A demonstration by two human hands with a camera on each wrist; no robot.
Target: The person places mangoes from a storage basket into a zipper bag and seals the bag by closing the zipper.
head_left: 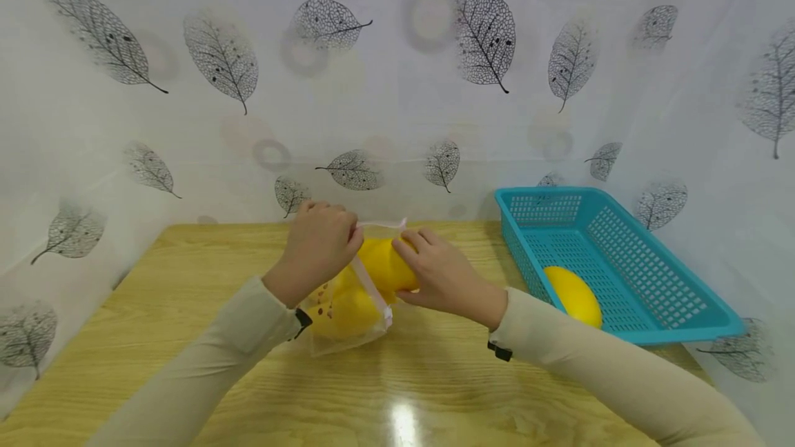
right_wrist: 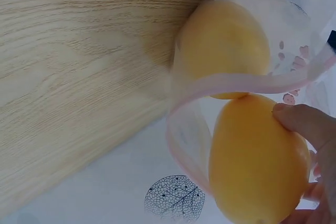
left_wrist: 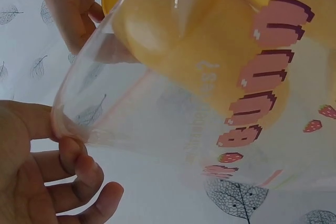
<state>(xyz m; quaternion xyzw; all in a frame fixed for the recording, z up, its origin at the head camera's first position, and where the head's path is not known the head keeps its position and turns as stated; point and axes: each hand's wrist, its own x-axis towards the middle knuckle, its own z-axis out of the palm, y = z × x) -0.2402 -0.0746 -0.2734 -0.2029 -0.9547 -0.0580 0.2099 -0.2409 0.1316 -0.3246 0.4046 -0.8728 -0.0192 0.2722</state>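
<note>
A clear zip bag (head_left: 370, 285) with pink lettering and strawberry prints lies on its side at mid-table, its mouth spread toward the right. My left hand (head_left: 318, 247) pinches the bag's rim between thumb and index finger, the other fingers loosely bent in the left wrist view. In my right hand (head_left: 446, 274) is a smooth yellow mango-like fruit (right_wrist: 257, 158), gripped with the thumb on top and fingers beneath, at the bag's mouth. Another such yellow fruit (right_wrist: 223, 43) sits inside the bag, touching or close to the held one.
To the right stands a teal plastic basket (head_left: 673, 333) with perforated walls, holding one yellow fruit (head_left: 574, 295) near its left wall. The wooden table (head_left: 205, 281) ends at a white leaf-print curtain (head_left: 385, 102).
</note>
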